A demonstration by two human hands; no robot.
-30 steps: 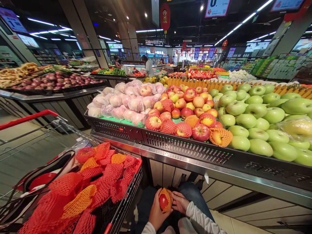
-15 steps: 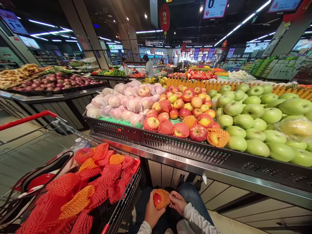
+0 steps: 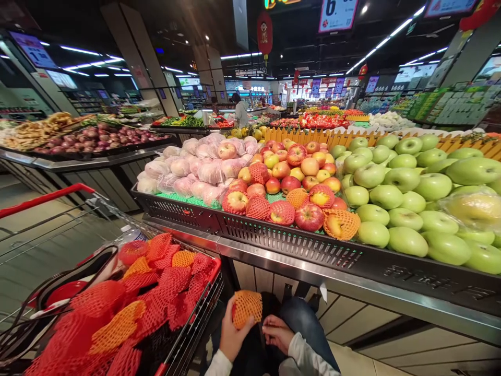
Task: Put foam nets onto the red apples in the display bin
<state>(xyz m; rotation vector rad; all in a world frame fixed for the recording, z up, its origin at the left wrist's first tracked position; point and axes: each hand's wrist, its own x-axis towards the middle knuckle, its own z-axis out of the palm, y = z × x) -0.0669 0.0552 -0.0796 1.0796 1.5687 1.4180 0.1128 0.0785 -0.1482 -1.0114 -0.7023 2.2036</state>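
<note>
My left hand point(image 3: 231, 331) is closed around an apple in an orange foam net point(image 3: 247, 309), held above my lap. The net covers most of the fruit, and a bit of red skin shows on its left side. My right hand point(image 3: 278, 334) is just to the right, apart from the apple, with its fingers curled together and nothing visible in them. To the left, many red foam nets point(image 3: 176, 282) and a few orange foam nets point(image 3: 117, 330) are heaped in the shopping cart.
The cart's red-rimmed basket point(image 3: 217, 269) stands close on my left. A black display tray point(image 3: 274, 239) ahead holds apples point(image 3: 309, 216), bagged pink fruit point(image 3: 211, 169) and green apples point(image 3: 407, 177). Its metal edge point(image 3: 297, 271) runs in front of my knees. A person point(image 3: 240, 112) stands far back.
My right hand has let go of the foam net and drawn slightly away. My left hand has raised and turned the apple, and the net now covers more of it.
</note>
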